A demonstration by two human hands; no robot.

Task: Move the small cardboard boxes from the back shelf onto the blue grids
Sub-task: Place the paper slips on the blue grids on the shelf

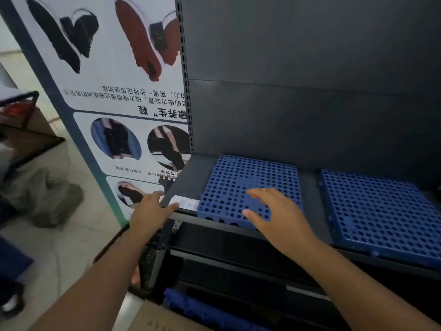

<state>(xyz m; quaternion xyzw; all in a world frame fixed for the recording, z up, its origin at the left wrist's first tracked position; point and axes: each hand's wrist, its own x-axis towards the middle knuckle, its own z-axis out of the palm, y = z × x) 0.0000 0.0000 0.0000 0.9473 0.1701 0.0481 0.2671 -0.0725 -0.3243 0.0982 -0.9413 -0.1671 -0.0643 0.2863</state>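
My left hand (pixel 152 211) at the dark shelf (pixel 307 199) corner, fingers loose and empty, my right hand (pixel 279 213) spread open above the left blue grid (pixel 248 173), second blue grid (pixel 381 211) beside it

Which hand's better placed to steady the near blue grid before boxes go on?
Right, probably. The right hand hovers open over the left grid. The left hand sits off it, at the shelf's left corner.

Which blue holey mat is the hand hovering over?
The left blue grid, the one beside the white label. The right hand is spread open above its front edge. The other blue grid, further right, has no hand near it.
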